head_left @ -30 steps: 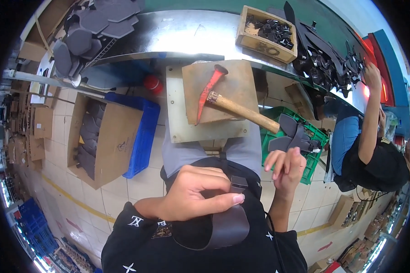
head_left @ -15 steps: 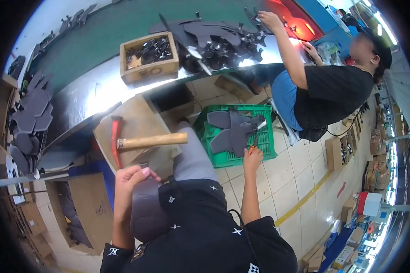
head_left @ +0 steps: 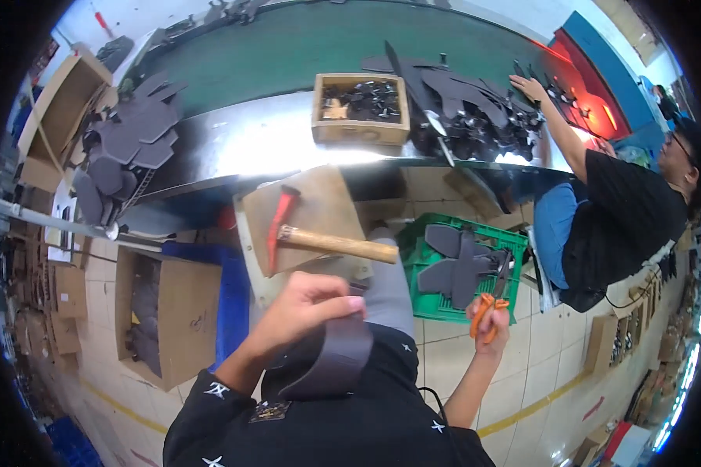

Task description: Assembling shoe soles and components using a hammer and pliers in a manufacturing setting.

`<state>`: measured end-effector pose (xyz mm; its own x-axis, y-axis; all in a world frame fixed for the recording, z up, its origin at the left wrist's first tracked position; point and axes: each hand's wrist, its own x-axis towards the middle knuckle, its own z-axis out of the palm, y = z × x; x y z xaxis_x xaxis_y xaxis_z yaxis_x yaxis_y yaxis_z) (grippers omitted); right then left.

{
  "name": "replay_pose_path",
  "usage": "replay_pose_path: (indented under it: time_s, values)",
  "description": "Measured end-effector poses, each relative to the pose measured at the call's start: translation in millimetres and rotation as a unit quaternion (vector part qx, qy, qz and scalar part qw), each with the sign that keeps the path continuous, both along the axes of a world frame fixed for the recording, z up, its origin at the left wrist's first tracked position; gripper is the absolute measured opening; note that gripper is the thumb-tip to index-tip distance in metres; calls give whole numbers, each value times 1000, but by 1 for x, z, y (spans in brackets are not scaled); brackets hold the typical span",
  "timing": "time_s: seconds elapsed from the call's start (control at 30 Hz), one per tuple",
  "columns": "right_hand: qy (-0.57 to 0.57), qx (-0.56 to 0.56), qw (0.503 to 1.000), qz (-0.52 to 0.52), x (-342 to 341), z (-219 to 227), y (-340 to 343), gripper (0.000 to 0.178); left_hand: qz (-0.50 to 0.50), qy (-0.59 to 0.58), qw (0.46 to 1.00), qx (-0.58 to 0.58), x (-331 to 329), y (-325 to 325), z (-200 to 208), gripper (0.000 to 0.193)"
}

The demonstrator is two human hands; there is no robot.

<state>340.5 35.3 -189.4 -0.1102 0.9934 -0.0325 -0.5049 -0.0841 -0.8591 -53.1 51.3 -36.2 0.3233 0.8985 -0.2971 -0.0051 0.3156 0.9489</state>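
Left hand [head_left: 308, 303] is pinching the upper end of a dark curved piece [head_left: 341, 354], with the thumb narrow against the fingers. The piece is hanging before the black shirt [head_left: 366, 424], and its long axis is running roughly from one o'clock down to seven. Right hand [head_left: 491, 325] is gripping orange-handled scissors [head_left: 487, 310]; their blades [head_left: 503, 268] are pointing toward one o'clock, showing against the green crate [head_left: 432, 307]. Whether the blades are parting, I cannot tell. What seems to matter most is the sideways gap: from the scissors, the piece is lying near nine o'clock, well apart, and the left hand is being the nearer one, touching it.
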Motion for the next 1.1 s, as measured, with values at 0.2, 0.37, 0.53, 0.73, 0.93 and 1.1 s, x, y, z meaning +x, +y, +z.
replay_pose_path:
  time_s: [0.2, 0.37, 0.53, 0.73, 0.93, 1.1]
  values:
    - [-32, 64, 965, 251, -118, 105, 50, 28, 0, 0, 999, 45, -8, -5, 10, 24]
    - [-195, 121, 904, 362, -125, 147, 74, 18, 9, 14, 996, 89, -17, -16, 7, 20]
    - [-434, 291, 779, 346, -145, 181, 68, 12, 29, 36, 983, 178, -25, -24, 6, 25]
    - [-479, 295, 742, 365, -154, 198, 68, 12, 32, 40, 980, 191, -31, -27, 7, 25]
    - [-496, 301, 727, 367, -160, 196, 71, 12, 39, 50, 977, 204, -33, -27, 5, 23]
    - [-497, 280, 731, 375, -163, 198, 73, 12, 39, 50, 977, 201, -35, -28, 4, 23]
